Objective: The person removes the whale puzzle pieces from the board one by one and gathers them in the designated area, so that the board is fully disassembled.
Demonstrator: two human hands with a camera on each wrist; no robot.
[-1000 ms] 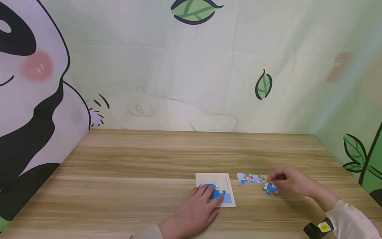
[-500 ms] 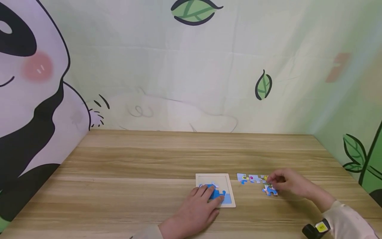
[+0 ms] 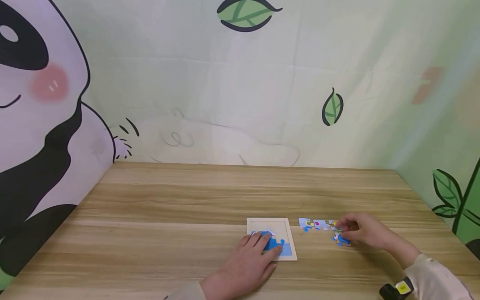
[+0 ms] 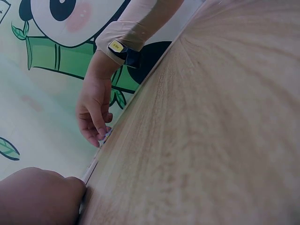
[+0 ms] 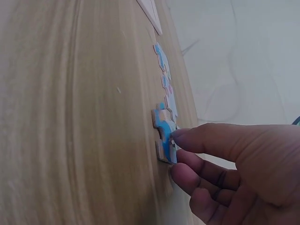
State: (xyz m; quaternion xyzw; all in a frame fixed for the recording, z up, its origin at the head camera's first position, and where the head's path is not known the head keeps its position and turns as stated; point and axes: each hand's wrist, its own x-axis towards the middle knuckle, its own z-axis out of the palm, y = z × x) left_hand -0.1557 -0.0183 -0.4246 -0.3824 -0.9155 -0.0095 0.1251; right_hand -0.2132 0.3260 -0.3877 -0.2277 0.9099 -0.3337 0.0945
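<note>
My left hand [image 3: 245, 262] rests its outstretched fingers on a square wooden puzzle frame [image 3: 292, 250], over blue jigsaw pieces [image 3: 275, 243] lying inside it. The upper part of that frame shows its bare bottom. To the right, my right hand [image 3: 365, 231] pinches a blue and white jigsaw piece [image 3: 341, 239] between thumb and fingers. In the right wrist view the thumb [image 5: 185, 138] lies over the edge of this jigsaw piece [image 5: 164, 131], close to the table. A row of light blue pieces [image 3: 318, 224] lies just behind it. The left wrist view hides most of my left hand [image 4: 40, 197].
A wood-grain table [image 3: 168, 250] extends to the back wall [image 3: 225, 104], which carries painted leaves. On the left stands a panda picture [image 3: 48, 125]. A black strap device with a yellow label [image 3: 403, 286] sits on my right wrist.
My right hand has shifted slightly down, and the jigsaw piece at its fingertips has turned a little. The left hand stays in place on the puzzle frame.
</note>
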